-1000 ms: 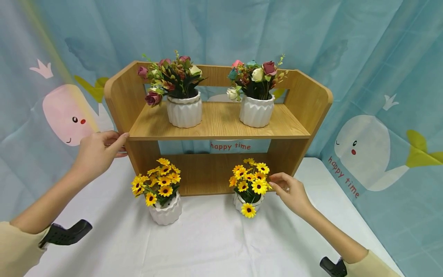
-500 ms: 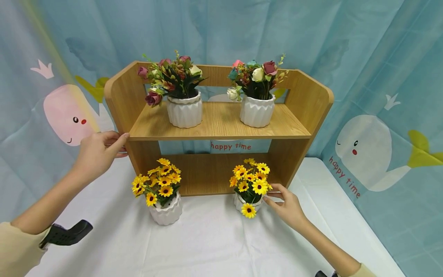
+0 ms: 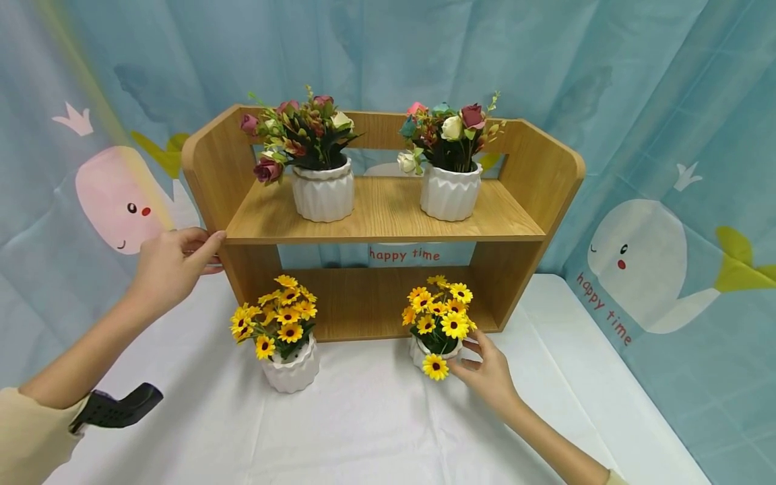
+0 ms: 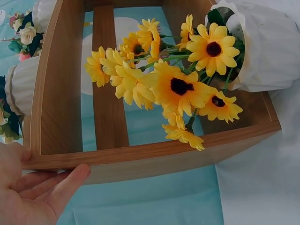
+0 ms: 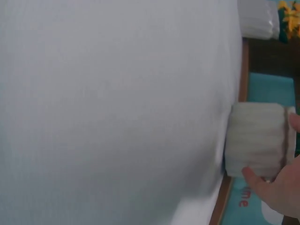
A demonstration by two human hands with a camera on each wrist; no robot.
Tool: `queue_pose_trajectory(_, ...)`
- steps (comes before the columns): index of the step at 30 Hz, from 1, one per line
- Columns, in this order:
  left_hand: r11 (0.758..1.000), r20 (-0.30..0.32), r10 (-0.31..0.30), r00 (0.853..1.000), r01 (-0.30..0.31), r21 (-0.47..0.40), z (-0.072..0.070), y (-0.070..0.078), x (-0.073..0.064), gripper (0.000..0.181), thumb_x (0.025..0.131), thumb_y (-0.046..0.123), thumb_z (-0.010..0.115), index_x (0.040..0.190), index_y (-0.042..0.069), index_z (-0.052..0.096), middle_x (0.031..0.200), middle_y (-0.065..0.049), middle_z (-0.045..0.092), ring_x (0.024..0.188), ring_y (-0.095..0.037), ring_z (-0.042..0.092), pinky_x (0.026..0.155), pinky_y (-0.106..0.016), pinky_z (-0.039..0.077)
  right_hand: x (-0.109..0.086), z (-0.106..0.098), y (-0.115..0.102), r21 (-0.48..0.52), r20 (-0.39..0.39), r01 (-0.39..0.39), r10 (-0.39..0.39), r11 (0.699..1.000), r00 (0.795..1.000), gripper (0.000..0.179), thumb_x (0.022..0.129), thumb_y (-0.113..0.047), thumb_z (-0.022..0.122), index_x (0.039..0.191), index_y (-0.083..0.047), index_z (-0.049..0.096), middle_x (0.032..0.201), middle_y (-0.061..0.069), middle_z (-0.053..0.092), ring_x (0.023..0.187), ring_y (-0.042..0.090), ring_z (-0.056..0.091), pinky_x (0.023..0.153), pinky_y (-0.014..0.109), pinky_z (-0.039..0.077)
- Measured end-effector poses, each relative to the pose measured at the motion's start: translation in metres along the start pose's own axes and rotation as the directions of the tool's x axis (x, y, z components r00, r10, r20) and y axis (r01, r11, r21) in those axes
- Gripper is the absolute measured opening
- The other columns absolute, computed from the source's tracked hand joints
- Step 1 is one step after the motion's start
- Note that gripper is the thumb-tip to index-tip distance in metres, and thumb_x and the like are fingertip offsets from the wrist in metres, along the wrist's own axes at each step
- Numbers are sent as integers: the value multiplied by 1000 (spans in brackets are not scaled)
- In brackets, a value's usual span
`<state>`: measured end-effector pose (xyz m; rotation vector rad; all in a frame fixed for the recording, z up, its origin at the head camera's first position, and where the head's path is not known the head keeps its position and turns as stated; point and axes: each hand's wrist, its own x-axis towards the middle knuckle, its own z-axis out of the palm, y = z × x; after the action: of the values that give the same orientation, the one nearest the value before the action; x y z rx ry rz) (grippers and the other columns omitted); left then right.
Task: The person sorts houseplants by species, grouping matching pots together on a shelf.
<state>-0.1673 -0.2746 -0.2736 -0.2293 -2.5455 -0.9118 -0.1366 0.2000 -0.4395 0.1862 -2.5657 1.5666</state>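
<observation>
My left hand (image 3: pixel 168 266) grips the left side of a two-tier wooden shelf (image 3: pixel 388 209), with the thumb at the front edge and the fingers on the outer face. Low in front of the shelf stands a white fluted flowerpot (image 5: pixel 258 138) of yellow daisy-like flowers (image 3: pixel 455 326). My right hand (image 3: pixel 490 377) curves round that pot's right side, its thumb near the front of the rim. In the right wrist view one fingertip (image 5: pixel 249 174) lies against the pot wall. A similar pot (image 3: pixel 294 370) with yellow flowers stands on the left.
On the upper tier are two white pots, the left one (image 3: pixel 324 194) and the right one (image 3: pixel 450 194), both with mixed roses. Behind hangs a blue curtain (image 3: pixel 388 54) with whale prints. A white cloth (image 3: pixel 339 438) covers the table.
My right hand has come down and left from beside the flowers to the right pot's side. My left hand, the shelf and the pots have stayed in place.
</observation>
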Motion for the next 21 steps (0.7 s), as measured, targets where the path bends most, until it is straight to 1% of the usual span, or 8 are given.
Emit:
queue_pose_trajectory(3, 1000, 0, -2, 1000, 2, -2, 0, 0, 0, 43, 111, 23, 55, 110, -18, 69, 104, -41, 71, 72, -38, 78, 58, -2, 46, -1, 8, 1, 4, -22, 14, -14, 1000, 1000, 69, 86, 6, 80, 147, 8, 47, 147, 31, 52, 133, 53, 57, 95, 49, 60)
queue_pose_trajectory(6, 1000, 1, -4, 1000, 4, 0, -1, 0, 0, 43, 112, 23, 55, 109, -18, 70, 104, -40, 71, 69, -31, 79, 58, -2, 46, -1, 17, 4, 34, -32, 27, -26, 999, 999, 75, 87, 5, 79, 151, 6, 41, 154, 31, 45, 138, 55, 52, 98, 51, 59)
queue_pose_trajectory(9, 1000, 1, -2, 1000, 2, 3, -1, 0, 0, 43, 111, 23, 55, 108, -17, 70, 103, -40, 72, 63, -12, 77, 57, -3, 46, -2, 25, 8, 79, -47, 18, -15, 997, 999, 84, 87, 2, 82, 156, 0, 34, 158, 29, 41, 141, 53, 50, 102, 52, 56)
queue_pose_trajectory(12, 1000, -1, 3, 1000, -3, 2, -1, -1, 0, 44, 111, 23, 55, 107, -17, 70, 102, -40, 72, 57, 11, 67, 57, -3, 46, -4, 33, 12, 109, -68, 0, 8, 994, 998, 89, 88, 0, 82, 159, -2, 27, 157, 29, 41, 140, 51, 51, 106, 54, 53)
queue_pose_trajectory(15, 1000, -1, 7, 1000, -7, -4, -1, -1, 0, 44, 111, 23, 54, 107, -17, 70, 101, -40, 72, 56, 24, 57, 57, -3, 46, -5, 39, 13, 108, -91, 0, 10, 994, 996, 93, 89, -2, 82, 160, 1, 23, 157, 32, 40, 137, 51, 53, 107, 56, 52)
queue_pose_trajectory(18, 1000, -1, 5, 1000, -5, -8, -1, -1, 0, 44, 111, 23, 55, 107, -18, 70, 102, -40, 72, 57, 23, 58, 58, -3, 46, -5, 42, 12, 93, -111, -3, 13, 996, 994, 93, 89, -5, 83, 159, 2, 23, 157, 33, 41, 136, 51, 54, 107, 58, 52)
queue_pose_trajectory(19, 1000, -1, 4, 1000, -4, -9, -1, 0, 0, 43, 111, 23, 55, 107, -18, 70, 102, -40, 72, 57, 19, 62, 58, -3, 46, -5, 43, 11, 85, -118, -2, 12, 996, 993, 92, 89, -6, 84, 159, 2, 24, 156, 33, 42, 135, 51, 55, 107, 58, 52)
queue_pose_trajectory(21, 1000, 1, 2, 1000, -2, -8, 0, 0, 1, 43, 111, 23, 55, 108, -18, 70, 102, -40, 71, 60, 3, 72, 58, -2, 46, -5, 43, 9, 72, -135, -10, 20, 997, 991, 89, 88, -7, 84, 157, 2, 27, 153, 33, 45, 133, 52, 56, 106, 58, 53)
